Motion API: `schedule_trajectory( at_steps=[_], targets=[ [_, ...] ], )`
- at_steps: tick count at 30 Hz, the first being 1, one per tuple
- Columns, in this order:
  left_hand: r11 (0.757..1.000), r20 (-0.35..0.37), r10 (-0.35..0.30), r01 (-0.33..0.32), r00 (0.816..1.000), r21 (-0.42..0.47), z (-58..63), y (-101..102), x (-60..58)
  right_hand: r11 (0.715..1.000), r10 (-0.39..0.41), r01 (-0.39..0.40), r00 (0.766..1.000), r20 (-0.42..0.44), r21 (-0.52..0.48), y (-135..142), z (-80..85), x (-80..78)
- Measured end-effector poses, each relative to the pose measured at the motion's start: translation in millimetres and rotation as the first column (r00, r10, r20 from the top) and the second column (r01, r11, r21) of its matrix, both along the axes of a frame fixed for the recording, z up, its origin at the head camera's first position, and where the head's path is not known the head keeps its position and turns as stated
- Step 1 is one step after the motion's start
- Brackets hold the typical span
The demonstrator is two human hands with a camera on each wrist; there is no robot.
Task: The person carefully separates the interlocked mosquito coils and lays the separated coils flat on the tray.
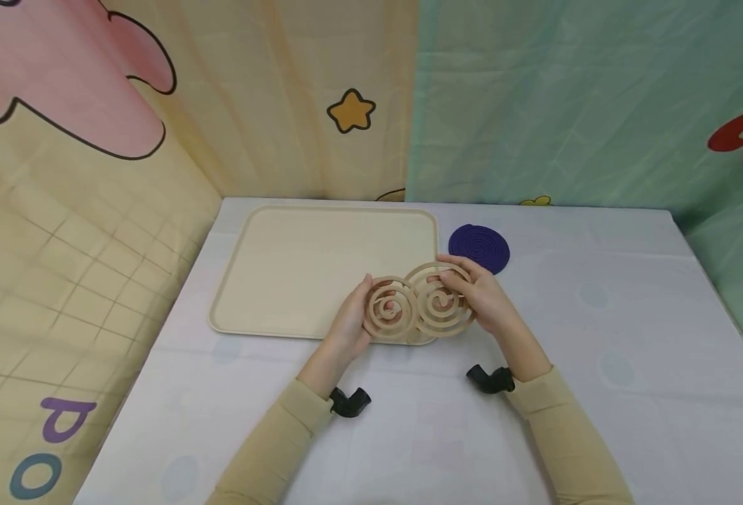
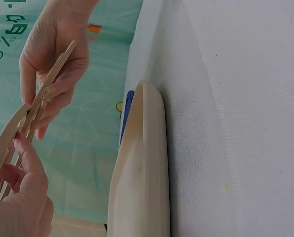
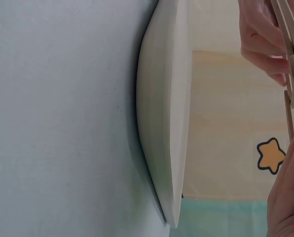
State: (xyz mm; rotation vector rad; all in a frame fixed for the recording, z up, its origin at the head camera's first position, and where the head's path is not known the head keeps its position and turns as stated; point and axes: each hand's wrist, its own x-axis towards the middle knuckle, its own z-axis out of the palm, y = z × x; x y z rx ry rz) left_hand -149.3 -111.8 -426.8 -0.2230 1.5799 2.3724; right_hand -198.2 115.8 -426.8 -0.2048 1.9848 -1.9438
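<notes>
Both hands hold a pale wooden spiral trivet (image 1: 444, 331) above the front right corner of a cream tray (image 1: 308, 273). It has two round coils side by side, the right one slightly larger, overlapping where they meet. My left hand (image 1: 348, 321) grips the left coil at its outer edge, thumb in front and fingertips showing through the gaps. On the right coil, my right hand (image 1: 485, 294) pinches the upper right rim. Seen edge-on in the left wrist view, the trivet (image 2: 53, 74) is thin and tilted, well off the table.
A dark purple round coiled mat (image 1: 477, 245) lies on the white-covered table (image 1: 598, 315), just right of the tray. Black curved pieces (image 1: 350, 403) sit at both wrists. Printed curtains (image 1: 535, 105) stand behind the table and at its sides.
</notes>
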Motion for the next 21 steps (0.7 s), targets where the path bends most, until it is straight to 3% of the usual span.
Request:
schedule_trajectory(
  at_steps=[5, 12, 15, 18, 21],
  targets=[
    [1.000, -0.026, 0.018, -0.018, 0.999, 0.014, -2.4, -2, -0.2, 0.991, -0.072, 0.084, 0.991, 0.111, -0.106, -8, -1.1, 2.9],
    [0.991, -0.022, 0.110, -0.108, 0.994, 0.082, -2.8, -3, -0.5, 0.967, -0.240, 0.247, 0.966, 0.091, -0.063, -24, -1.6, 8.3],
    [0.983, -0.041, 0.151, -0.146, 0.988, 0.111, -1.8, -2, 0.4, 0.940, -0.303, 0.317, 0.946, 0.117, -0.125, -30, -0.2, 10.5],
    [0.970, -0.024, 0.198, -0.192, 0.980, 0.152, 0.3, 0, 3.3, 0.895, -0.340, 0.374, 0.925, 0.172, -0.244, -34, 1.1, 14.2],
    [0.938, 0.032, 0.272, -0.272, 0.962, 0.216, 1.9, 3, 7.2, 0.842, -0.375, 0.428, 0.902, 0.216, -0.327, -40, 1.6, 19.6]
  ],
)
